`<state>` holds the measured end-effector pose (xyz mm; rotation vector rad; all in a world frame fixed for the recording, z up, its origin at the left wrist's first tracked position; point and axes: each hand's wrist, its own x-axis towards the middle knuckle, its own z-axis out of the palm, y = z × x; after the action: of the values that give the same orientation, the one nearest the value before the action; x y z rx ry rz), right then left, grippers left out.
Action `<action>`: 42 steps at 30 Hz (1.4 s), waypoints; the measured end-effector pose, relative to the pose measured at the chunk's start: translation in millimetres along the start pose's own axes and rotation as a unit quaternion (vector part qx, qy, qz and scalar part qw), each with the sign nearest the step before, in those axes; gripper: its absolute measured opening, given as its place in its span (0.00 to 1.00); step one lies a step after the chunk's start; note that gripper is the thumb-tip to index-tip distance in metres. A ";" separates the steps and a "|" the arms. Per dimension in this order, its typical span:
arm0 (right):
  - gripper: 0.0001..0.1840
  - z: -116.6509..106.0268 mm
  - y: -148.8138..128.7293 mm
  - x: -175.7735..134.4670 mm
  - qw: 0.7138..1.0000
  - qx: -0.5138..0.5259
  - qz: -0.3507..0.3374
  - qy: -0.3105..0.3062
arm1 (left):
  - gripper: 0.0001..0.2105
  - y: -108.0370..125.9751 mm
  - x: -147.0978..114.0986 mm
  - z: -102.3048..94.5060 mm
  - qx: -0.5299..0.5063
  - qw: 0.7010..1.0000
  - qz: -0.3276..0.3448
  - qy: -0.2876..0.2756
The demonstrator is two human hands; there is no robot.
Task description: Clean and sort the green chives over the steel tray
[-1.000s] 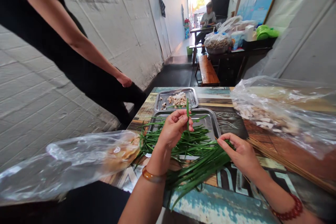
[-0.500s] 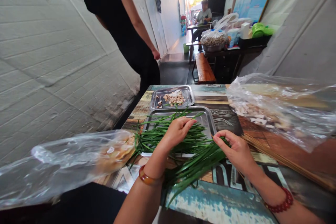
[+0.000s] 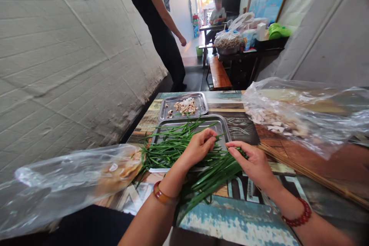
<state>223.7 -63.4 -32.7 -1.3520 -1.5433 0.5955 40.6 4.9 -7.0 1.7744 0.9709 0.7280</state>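
Observation:
Long green garlic chives (image 3: pixel 170 150) lie in a loose heap across a metal tray (image 3: pixel 224 126). Over this heap is my left hand (image 3: pixel 200 146), thumb and fingers pinched together; what they hold, if anything, is too small to make out. My right hand (image 3: pixel 250 159) is closed on the end of a bunch of garlic chives (image 3: pixel 213 178) at the tray's front right corner. That bunch slants down to the left over the table edge. A thin tip, perhaps of a stick, shows at the right fingertips.
Behind stands a smaller tray (image 3: pixel 163 112) with chopped pale pieces (image 3: pixel 186 105). Clear plastic bags of food lie left (image 3: pixel 119 169) and right (image 3: pixel 291 119). Thin sticks (image 3: pixel 311 175) lie at right. A person in black (image 3: pixel 164 27) is beyond the table; another person (image 3: pixel 217 17) sits farther back.
My left fingers have curled in more above the chives. My right hand keeps its grip on the bunch. The person in black has moved farther off, and the view has shifted slightly.

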 end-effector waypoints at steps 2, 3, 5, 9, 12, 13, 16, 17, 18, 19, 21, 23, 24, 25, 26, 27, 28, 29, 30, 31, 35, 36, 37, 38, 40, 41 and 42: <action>0.13 -0.4 -0.9 0.0 1.000 0.000 0.000 0.000 | 0.09 -2.0 0.7 1.6 0.001 1.000 -0.003 0.024; 0.13 -0.6 -1.1 0.0 1.000 0.000 0.001 0.001 | 0.09 -1.9 0.9 2.0 0.007 0.999 0.000 0.035; 0.13 -0.7 -1.1 0.0 1.000 0.000 0.002 0.000 | 0.08 0.6 0.6 2.4 0.011 0.999 0.008 0.049; 0.12 -0.4 -0.8 0.1 1.000 0.000 -0.002 -0.001 | 0.12 8.1 -1.8 3.3 -0.040 0.999 -0.022 0.029; 0.13 0.2 -0.9 0.2 1.000 0.004 0.000 0.003 | 0.17 9.8 -3.0 4.8 -0.067 0.997 -0.036 -0.001; 0.13 0.4 -0.9 0.2 1.000 0.005 0.001 0.005 | 0.18 9.7 -3.2 5.2 -0.067 0.997 -0.034 -0.012; 0.13 0.6 -0.4 0.4 1.000 0.009 0.004 0.007 | 0.18 10.0 -3.5 5.7 -0.067 0.997 -0.031 -0.036; 0.13 0.4 -0.2 0.5 1.000 0.009 0.004 0.006 | 0.17 10.6 -3.6 5.7 -0.069 0.996 -0.033 -0.040; 0.13 0.1 -0.1 0.6 1.000 0.008 0.004 0.003 | 0.17 11.5 -3.7 5.8 -0.070 0.996 -0.038 -0.044; 0.13 -0.4 -0.2 0.8 1.000 0.008 0.003 0.000 | 0.16 12.6 -3.8 5.8 -0.071 0.995 -0.042 -0.047; 0.13 -1.4 -0.7 0.9 1.000 0.008 0.002 -0.004 | 0.14 14.6 -4.2 6.3 -0.077 0.994 -0.054 -0.052; 0.13 -2.2 -1.4 0.9 1.000 0.009 0.001 -0.007 | 0.13 15.7 -4.6 7.0 -0.084 0.993 -0.064 -0.050; 0.13 -2.4 -1.7 0.9 1.000 0.009 0.001 -0.007 | 0.12 15.6 -4.7 7.4 -0.088 0.993 -0.066 -0.046; 0.13 -2.5 -1.8 0.7 1.000 0.009 0.001 -0.008 | 0.12 15.1 -4.7 7.8 -0.091 0.993 -0.065 -0.040; 0.13 -2.5 -1.7 0.6 1.000 0.008 0.000 -0.008 | 0.12 14.3 -4.7 8.2 -0.093 0.993 -0.063 -0.036; 0.13 -2.3 -1.4 0.4 1.000 0.007 -0.001 -0.008 | 0.12 13.4 -4.7 8.4 -0.095 0.993 -0.062 -0.033; 0.13 -2.0 -0.9 0.2 1.000 0.007 -0.002 -0.008 | 0.13 12.4 -4.6 8.6 -0.098 0.993 -0.061 -0.032; 0.13 -1.6 -0.3 0.0 1.000 0.007 -0.003 -0.007 | 0.13 11.4 -4.5 8.7 -0.100 0.993 -0.061 -0.032; 0.13 -1.3 0.4 -0.2 1.000 0.007 -0.003 -0.006 | 0.13 10.8 -4.4 8.8 -0.102 0.992 -0.063 -0.031; 0.13 -1.0 1.0 -0.3 1.000 0.008 -0.003 -0.003 | 0.13 10.4 -4.3 8.8 -0.104 0.992 -0.065 -0.030; 0.13 -0.4 2.0 -0.9 1.000 0.015 0.000 0.000 | 0.14 11.2 -4.1 9.2 -0.101 0.992 -0.067 -0.026; 0.13 -0.4 1.9 -0.9 1.000 0.016 0.001 -0.001 | 0.14 11.4 -4.1 9.3 -0.100 0.992 -0.068 -0.025; 0.13 -0.5 1.8 -0.9 1.000 0.016 0.002 -0.001 | 0.14 11.5 -4.0 9.4 -0.100 0.992 -0.068 -0.024; 0.13 -0.7 1.6 -0.8 1.000 0.016 0.002 0.000 | 0.14 11.4 -4.0 9.4 -0.101 0.992 -0.069 -0.023; 0.13 -1.0 1.2 -0.5 1.000 0.012 0.005 0.003 | 0.15 10.9 -3.9 9.6 -0.100 0.992 -0.073 -0.023; 0.13 -1.1 0.9 -0.3 1.000 0.010 0.005 0.004 | 0.15 10.7 -3.9 9.7 -0.100 0.992 -0.075 -0.023; 0.13 -1.3 0.7 -0.1 1.000 0.008 0.005 0.005 | 0.15 10.6 -3.9 9.8 -0.100 0.992 -0.075 -0.023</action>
<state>225.2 -63.6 -32.8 -1.3506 -1.5214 0.6047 49.7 -5.3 -1.0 1.5203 0.9541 0.6617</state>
